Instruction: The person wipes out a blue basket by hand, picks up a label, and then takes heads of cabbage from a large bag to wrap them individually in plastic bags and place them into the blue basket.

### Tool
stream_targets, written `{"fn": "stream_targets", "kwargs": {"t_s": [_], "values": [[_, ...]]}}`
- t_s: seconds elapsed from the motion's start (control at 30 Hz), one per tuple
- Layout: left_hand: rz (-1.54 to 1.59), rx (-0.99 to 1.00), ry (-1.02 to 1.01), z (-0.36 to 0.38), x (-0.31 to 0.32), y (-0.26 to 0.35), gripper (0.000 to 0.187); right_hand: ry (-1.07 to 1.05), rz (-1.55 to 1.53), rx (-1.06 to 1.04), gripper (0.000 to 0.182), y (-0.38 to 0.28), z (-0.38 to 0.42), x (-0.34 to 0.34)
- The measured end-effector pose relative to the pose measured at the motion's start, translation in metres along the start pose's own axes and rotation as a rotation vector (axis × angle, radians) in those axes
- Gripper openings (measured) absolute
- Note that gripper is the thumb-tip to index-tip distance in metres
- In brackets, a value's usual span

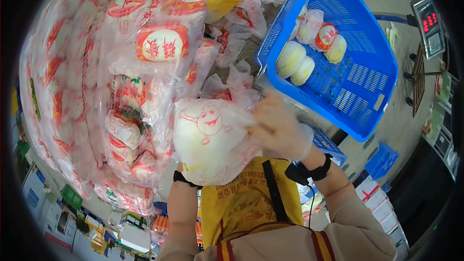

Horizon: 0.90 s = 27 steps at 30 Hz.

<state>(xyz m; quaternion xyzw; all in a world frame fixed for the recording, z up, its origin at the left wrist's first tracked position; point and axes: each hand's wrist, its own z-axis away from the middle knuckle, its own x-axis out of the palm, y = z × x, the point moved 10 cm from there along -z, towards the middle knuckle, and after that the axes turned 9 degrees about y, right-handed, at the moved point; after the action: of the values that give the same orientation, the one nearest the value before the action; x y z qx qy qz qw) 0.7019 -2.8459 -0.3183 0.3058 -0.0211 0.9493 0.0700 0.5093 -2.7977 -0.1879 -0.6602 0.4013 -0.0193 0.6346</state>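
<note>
A pale, rounded vegetable in a white plastic wrapper with red cartoon print (pixel 208 137) is held in front of the yellow apron. My right hand (pixel 280 125) is blurred, its fingers pinched on the right edge of the wrapper. My left hand is hidden behind the wrapped vegetable; only the forearm and black wristband show below it. To the left stand large clear bags (pixel 159 43) packed with wrapped vegetables, one torn open. In the blue basket (pixel 357 116) at the upper right lie several pale vegetables (pixel 291 59), some bare and some wrapped.
Discarded wrappers (pixel 237 82) lie between the bags and the basket. A scale with a red display (pixel 429 26) stands at the far right. Smaller blue crates (pixel 382 161) sit at the lower right, and a green crate (pixel 71 196) is at the lower left.
</note>
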Motion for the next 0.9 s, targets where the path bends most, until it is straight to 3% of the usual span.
{"fn": "stream_targets", "kwargs": {"t_s": [0.03, 0.1, 0.13, 0.2, 0.3, 0.43, 0.5, 0.57, 0.6, 0.63, 0.67, 0.7, 0.73, 0.77, 0.8, 0.83, 0.87, 0.9], "values": [[0.010, 0.004, -0.001, -0.002, -0.003, 0.003, 0.064, -0.001, -0.007, 0.004, 0.023, 0.001, -0.003, 0.001], [0.025, 0.001, 0.000, -0.004, -0.009, 0.004, 0.064, 0.003, -0.134, 0.337, 0.020, 0.031, -0.010, -0.001], [0.029, -0.005, 0.000, -0.004, -0.011, 0.003, 0.064, 0.006, -0.133, 0.341, 0.020, 0.030, -0.015, 0.005], [0.045, -0.018, 0.007, -0.005, -0.019, 0.001, 0.064, 0.038, -0.446, 1.156, 0.017, 0.079, 0.014, 0.046], [0.065, -0.034, 0.016, -0.002, -0.030, -0.004, 0.064, 0.127, -0.343, 0.218, 0.013, 0.156, 0.064, 0.157], [0.086, -0.054, 0.020, -0.005, -0.040, -0.010, 0.064, -0.076, -0.232, 0.389, 0.020, 0.114, 0.089, 0.146], [0.095, -0.053, 0.013, -0.007, -0.040, -0.008, 0.064, 0.142, -0.077, 0.751, 0.026, 0.115, 0.074, 0.081], [0.029, -0.068, -0.073, -0.008, -0.014, 0.001, 0.067, 0.328, -0.469, 1.049, 0.051, 0.109, 0.088, 0.037], [-0.031, -0.086, -0.156, -0.004, 0.009, 0.003, 0.072, 0.333, -0.463, 1.053, 0.051, 0.093, 0.083, 0.028], [-0.030, -0.094, -0.159, -0.001, 0.032, 0.003, 0.072, 0.270, -0.729, 1.030, 0.054, 0.070, 0.072, 0.038], [-0.284, 0.049, -0.044, 0.000, 0.050, 0.012, 0.067, 0.205, -0.994, 0.990, 0.057, 0.053, 0.064, 0.047], [-0.539, 0.195, 0.070, 0.002, 0.061, 0.023, 0.063, 0.213, -0.991, 0.991, 0.057, 0.058, 0.070, 0.044], [-0.544, 0.192, 0.064, 0.002, 0.069, 0.020, 0.063, 0.149, -1.219, 1.000, 0.069, 0.058, 0.077, 0.055], [-0.855, 0.307, 0.029, 0.004, 0.081, 0.022, 0.064, 0.079, -1.450, 0.998, 0.082, 0.054, 0.081, 0.060], [-1.168, 0.424, -0.009, 0.008, 0.095, 0.024, 0.065, 0.086, -1.452, 0.992, 0.082, 0.054, 0.083, 0.050], [-1.241, 0.255, 0.054, 0.014, 0.087, 0.022, 0.069, 0.081, -1.447, 1.047, 0.081, 0.053, 0.091, 0.041], [-1.249, 0.248, 0.053, 0.021, 0.090, 0.026, 0.069, 0.076, -1.442, 1.107, 0.082, 0.053, 0.100, 0.036], [-1.023, 0.409, 0.305, 0.030, 0.082, 0.057, 0.067, 0.057, -1.519, 1.003, 0.078, 0.056, 0.106, 0.037]]}}
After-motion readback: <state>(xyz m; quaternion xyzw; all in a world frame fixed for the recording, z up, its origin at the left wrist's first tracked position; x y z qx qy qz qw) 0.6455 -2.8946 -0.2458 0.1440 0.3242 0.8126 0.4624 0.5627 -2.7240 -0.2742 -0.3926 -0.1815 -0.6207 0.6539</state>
